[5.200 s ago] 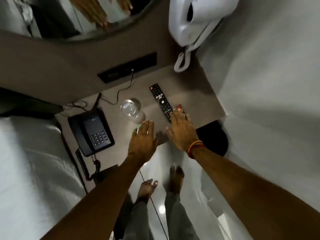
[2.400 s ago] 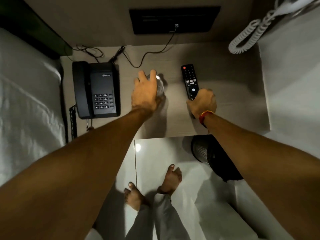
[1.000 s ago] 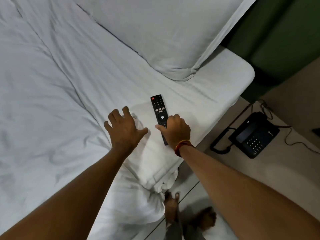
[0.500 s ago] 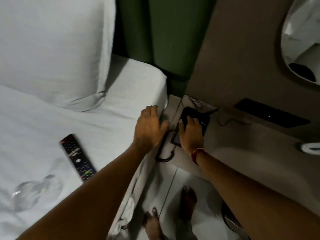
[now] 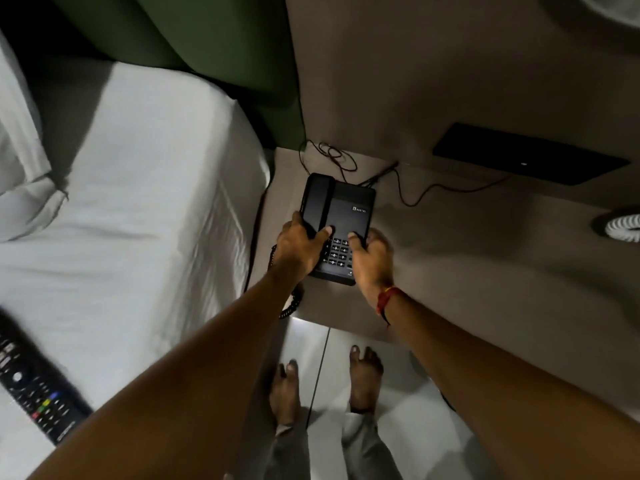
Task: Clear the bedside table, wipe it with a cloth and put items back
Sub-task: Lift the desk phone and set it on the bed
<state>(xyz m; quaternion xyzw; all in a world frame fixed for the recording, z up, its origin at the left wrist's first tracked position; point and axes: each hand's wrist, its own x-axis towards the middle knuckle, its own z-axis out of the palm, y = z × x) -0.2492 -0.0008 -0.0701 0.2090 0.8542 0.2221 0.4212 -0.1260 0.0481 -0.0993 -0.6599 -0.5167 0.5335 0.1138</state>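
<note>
A black desk telephone [image 5: 343,211] sits on the beige bedside table [image 5: 467,258], near its left edge beside the bed. My left hand [image 5: 299,245] grips the phone's left side over the handset, thumb on top near the keypad. My right hand [image 5: 372,259] holds its right front corner, thumb on the keypad edge. Thin black cables [image 5: 412,194] run from the phone's back toward the wall. The black TV remote [image 5: 38,386] lies on the white bed at the lower left. The glass is out of view.
The white bed [image 5: 138,220] fills the left, with a pillow corner [image 5: 24,174] and a green headboard [image 5: 214,46] behind. A black wall panel [image 5: 526,157] is above the table. A white coiled cord [image 5: 623,227] shows at the right edge. My bare feet stand on the tiled floor [image 5: 322,358].
Earlier I moved the glass and remote from the table to the bed. Within the last half second both hands have closed onto the phone's two sides and the view has swung toward the table.
</note>
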